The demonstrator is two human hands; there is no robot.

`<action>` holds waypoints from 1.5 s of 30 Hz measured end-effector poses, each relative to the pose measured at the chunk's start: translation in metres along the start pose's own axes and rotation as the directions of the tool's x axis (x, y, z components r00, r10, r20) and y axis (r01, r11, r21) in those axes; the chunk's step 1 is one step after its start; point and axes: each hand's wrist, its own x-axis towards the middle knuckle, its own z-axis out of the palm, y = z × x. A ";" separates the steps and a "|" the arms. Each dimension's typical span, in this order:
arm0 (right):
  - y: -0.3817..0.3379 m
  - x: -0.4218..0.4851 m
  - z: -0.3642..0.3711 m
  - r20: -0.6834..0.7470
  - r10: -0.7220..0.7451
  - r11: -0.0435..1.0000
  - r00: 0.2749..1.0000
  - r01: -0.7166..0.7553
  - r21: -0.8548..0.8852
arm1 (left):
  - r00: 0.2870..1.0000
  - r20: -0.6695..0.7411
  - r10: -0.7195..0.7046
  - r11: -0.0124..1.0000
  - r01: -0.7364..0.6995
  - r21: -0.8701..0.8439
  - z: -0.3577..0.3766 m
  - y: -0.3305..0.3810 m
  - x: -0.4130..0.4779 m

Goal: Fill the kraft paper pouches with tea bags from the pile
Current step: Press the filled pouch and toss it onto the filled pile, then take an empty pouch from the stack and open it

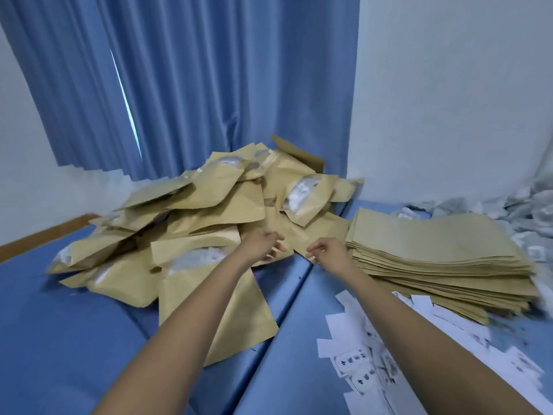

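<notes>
Reaching: left hand [263, 244], right hand [328, 250] (one heap [209, 205]).

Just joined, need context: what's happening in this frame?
A person reaches both hands to the heap of filled kraft pouches: left hand open over it, right hand curled at a pouch's edge, grip unclear. A stack of flat empty pouches lies to the right, the tea bag pile beyond it, white paper slips nearer.

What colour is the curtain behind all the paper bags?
The curtain is plain blue, hanging in folds; the head view shows it clearly.
</notes>
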 end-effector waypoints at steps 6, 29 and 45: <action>0.031 -0.012 -0.071 -0.192 -0.123 0.881 0.974 0.018 -0.472 | 0.966 0.140 0.216 0.966 -0.232 0.111 0.126 0.024 0.012; 0.130 -0.208 -0.265 -0.280 0.526 0.771 0.803 -0.311 0.556 | 0.255 0.592 0.764 0.000 -0.918 0.396 0.288 -0.012 -0.107; 0.137 -0.225 -0.232 -0.026 0.395 0.230 0.918 -0.072 0.970 | 0.725 0.607 0.326 0.922 -0.385 -0.036 0.366 0.052 -0.129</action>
